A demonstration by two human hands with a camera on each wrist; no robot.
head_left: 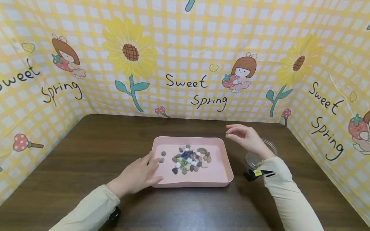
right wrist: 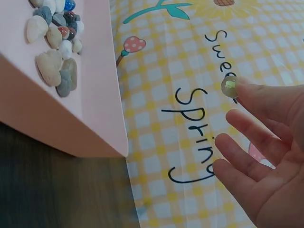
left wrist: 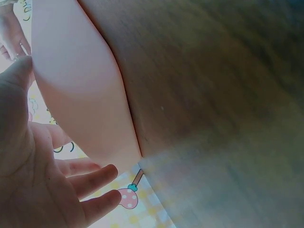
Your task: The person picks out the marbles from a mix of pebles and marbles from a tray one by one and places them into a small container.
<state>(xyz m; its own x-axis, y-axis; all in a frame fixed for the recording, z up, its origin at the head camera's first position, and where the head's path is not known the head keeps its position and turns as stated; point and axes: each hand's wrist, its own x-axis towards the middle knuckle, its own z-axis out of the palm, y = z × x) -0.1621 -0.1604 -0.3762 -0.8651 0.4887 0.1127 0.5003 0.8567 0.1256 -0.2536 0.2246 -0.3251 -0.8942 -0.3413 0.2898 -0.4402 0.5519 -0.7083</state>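
Between the thumb and a finger of my right hand (head_left: 245, 138) I pinch a clear glass marble (right wrist: 229, 88) with a yellow-green core. This hand is raised just beyond the right side of a pink tray (head_left: 192, 184), its other fingers loosely bent. My left hand (head_left: 134, 176) lies at the tray's left wall with fingers spread, some reaching over the rim. Inside the tray, grey, white and tan pebbles (right wrist: 49, 69) are gathered in a loose heap. Among them are blue (head_left: 183, 155), red-brown and green glass marbles (head_left: 182, 163). Two grey stones (head_left: 163, 153) lie apart near my left fingers.
A round clear glass container (head_left: 252, 159) stands right of the tray, partly covered by my right wrist. The dark wooden table (head_left: 115, 131) is enclosed by a yellow checked cloth (head_left: 185, 48) at the back and sides. Both wrists carry black straps (head_left: 250, 175).
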